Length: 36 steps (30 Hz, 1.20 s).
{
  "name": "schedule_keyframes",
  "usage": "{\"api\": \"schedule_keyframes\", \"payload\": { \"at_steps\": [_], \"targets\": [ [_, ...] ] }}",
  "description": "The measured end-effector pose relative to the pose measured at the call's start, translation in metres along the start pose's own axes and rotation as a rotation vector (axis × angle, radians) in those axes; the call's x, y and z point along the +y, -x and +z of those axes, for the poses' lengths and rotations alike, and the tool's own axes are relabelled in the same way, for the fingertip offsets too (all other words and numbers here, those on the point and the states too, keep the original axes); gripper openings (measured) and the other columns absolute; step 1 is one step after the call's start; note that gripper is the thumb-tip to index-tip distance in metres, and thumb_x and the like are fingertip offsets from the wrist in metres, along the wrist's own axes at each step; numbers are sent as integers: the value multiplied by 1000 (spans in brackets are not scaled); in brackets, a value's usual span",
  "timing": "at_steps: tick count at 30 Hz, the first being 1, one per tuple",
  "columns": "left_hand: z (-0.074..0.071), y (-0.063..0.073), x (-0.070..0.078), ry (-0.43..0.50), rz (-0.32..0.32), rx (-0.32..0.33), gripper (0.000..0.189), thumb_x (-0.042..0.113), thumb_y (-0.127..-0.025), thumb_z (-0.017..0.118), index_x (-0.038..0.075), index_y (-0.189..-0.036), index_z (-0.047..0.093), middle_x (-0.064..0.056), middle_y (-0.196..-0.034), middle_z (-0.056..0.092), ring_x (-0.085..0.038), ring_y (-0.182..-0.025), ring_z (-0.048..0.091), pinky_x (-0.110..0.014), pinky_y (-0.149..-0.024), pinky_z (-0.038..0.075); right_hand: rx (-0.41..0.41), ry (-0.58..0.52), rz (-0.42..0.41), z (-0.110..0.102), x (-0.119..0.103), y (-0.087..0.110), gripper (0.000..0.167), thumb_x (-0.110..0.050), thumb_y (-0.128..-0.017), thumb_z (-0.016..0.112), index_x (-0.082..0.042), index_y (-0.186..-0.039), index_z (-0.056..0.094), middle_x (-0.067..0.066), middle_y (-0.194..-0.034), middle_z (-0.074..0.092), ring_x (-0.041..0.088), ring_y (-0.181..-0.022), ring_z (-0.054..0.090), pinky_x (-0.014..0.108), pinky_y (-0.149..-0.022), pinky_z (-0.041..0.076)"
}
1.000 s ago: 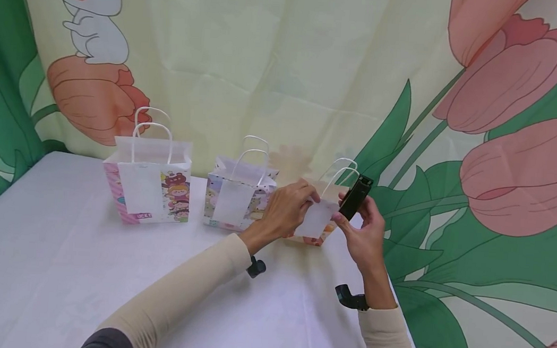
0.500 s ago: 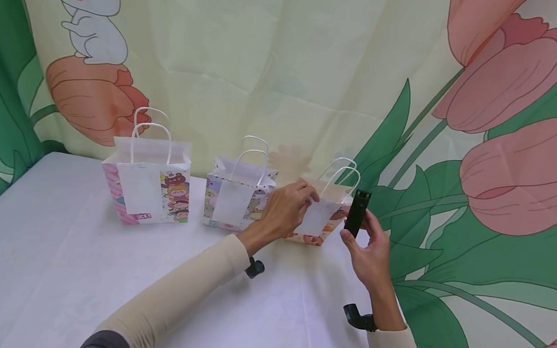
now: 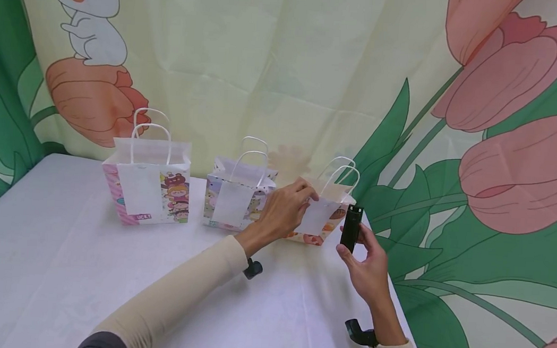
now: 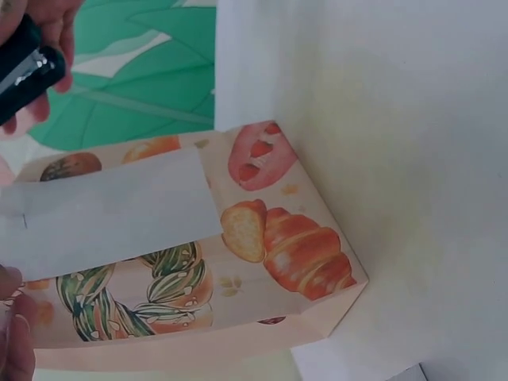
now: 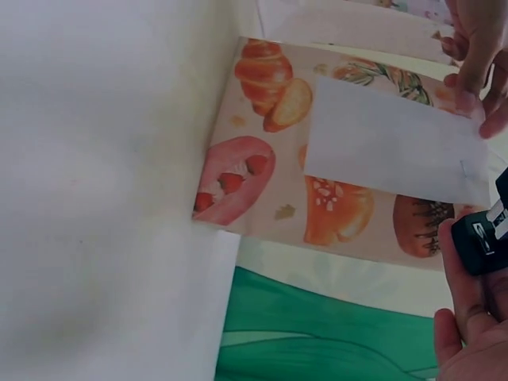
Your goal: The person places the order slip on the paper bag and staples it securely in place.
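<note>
My right hand (image 3: 371, 265) holds a black stapler (image 3: 351, 229) upright, just right of the bread-print paper bag (image 4: 274, 254). A blank white paper (image 4: 119, 210) lies flat on that bag's front, and a small staple (image 4: 25, 221) shows near its top edge. With thumb and fingers, my left hand (image 3: 286, 209) pinches the bag's top rim beside the paper; part of the grip is hidden in the head view. The stapler is apart from the paper in the left wrist view.
Two more paper bags with white sheets on their fronts stand to the left: a pink-striped bag (image 3: 146, 187) and a smaller pastel bag (image 3: 231, 203). All have white looped handles. A printed curtain (image 3: 276, 62) hangs behind the white-covered table (image 3: 62, 267).
My right hand has drawn the stapler away from the bag's top edge, down and slightly right, turning it more upright. My left hand stays on the bag.
</note>
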<state>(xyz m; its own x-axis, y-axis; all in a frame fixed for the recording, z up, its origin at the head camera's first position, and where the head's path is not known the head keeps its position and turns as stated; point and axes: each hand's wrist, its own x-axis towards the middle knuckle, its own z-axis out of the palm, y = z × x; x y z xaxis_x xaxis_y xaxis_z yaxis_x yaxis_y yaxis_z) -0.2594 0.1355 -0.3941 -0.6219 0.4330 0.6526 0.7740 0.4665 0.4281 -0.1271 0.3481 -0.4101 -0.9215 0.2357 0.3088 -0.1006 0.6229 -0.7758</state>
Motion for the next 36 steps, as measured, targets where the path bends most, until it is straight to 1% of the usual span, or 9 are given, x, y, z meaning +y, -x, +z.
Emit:
{"api": "schedule_keyframes", "payload": {
  "at_steps": [5, 9, 14, 16, 19, 23, 28, 31, 36],
  "targets": [
    [-4, 2, 0, -10, 26, 14, 17, 11, -99, 74, 16, -115, 77, -1, -118, 73, -13, -80, 69, -21, -71, 60, -23, 6, 42, 3, 0, 4, 73, -28, -95, 81, -19, -159, 47, 12, -142, 68, 26, -130, 54, 81, -121, 19],
    [-7, 4, 0, -32, 65, 38, 20, 10, -96, 78, 17, -115, 77, 0, -118, 72, -14, -87, 68, -22, -72, 61, -34, 19, 70, 6, 0, 6, 76, -32, -94, 81, -18, -160, 46, 15, -142, 66, 32, -134, 54, 82, -121, 19],
    [-13, 12, 0, -49, 114, 75, 25, 9, -92, 82, 15, -115, 77, -2, -125, 71, -19, -108, 66, -28, -88, 62, -42, 32, 81, 11, 2, 8, 76, -31, -94, 82, -18, -160, 46, 16, -140, 65, 33, -134, 54, 79, -123, 19],
    [-17, 17, 0, -64, 126, 84, 26, 13, -92, 82, 15, -118, 77, -2, -129, 71, -20, -112, 65, -29, -94, 61, -47, 43, 92, 12, 2, 10, 77, -32, -94, 82, -18, -160, 45, 15, -140, 66, 33, -135, 53, 79, -123, 19],
    [-25, 25, 1, -104, 137, 79, 30, 20, -94, 81, 17, -123, 75, -2, -133, 71, -19, -115, 63, -29, -97, 59, -57, 60, 105, 15, 2, 14, 79, -34, -93, 82, -17, -161, 45, 16, -139, 66, 34, -135, 54, 80, -122, 19],
    [-37, 40, 4, -146, 141, 50, 35, 29, -96, 78, 19, -129, 72, -1, -136, 70, -20, -121, 62, -33, -103, 56, -68, 76, 118, 20, 2, 18, 81, -37, -93, 83, -17, -161, 45, 16, -140, 67, 34, -134, 55, 83, -120, 19],
    [-49, 60, 7, -190, 130, -7, 43, 34, -97, 76, 17, -136, 68, -4, -141, 68, -22, -130, 59, -38, -112, 50, -85, 85, 122, 28, 3, 23, 78, -38, -92, 83, -19, -159, 48, 14, -139, 68, 33, -130, 57, 85, -118, 20],
    [-57, 75, 7, -229, 87, -58, 50, 40, -98, 75, 17, -142, 64, -4, -147, 64, -24, -135, 56, -41, -112, 50, -108, 93, 128, 34, 4, 26, 76, -37, -91, 85, -20, -156, 51, 12, -137, 69, 33, -129, 58, 84, -118, 23],
    [-71, 102, 7, -256, -10, -171, 67, 53, -99, 69, 18, -154, 54, -6, -161, 51, -27, -148, 48, -47, -115, 48, -155, 142, 145, 45, 3, 32, 74, -33, -88, 88, -22, -153, 54, 11, -130, 71, 33, -129, 58, 77, -113, 35]
  ]
}}
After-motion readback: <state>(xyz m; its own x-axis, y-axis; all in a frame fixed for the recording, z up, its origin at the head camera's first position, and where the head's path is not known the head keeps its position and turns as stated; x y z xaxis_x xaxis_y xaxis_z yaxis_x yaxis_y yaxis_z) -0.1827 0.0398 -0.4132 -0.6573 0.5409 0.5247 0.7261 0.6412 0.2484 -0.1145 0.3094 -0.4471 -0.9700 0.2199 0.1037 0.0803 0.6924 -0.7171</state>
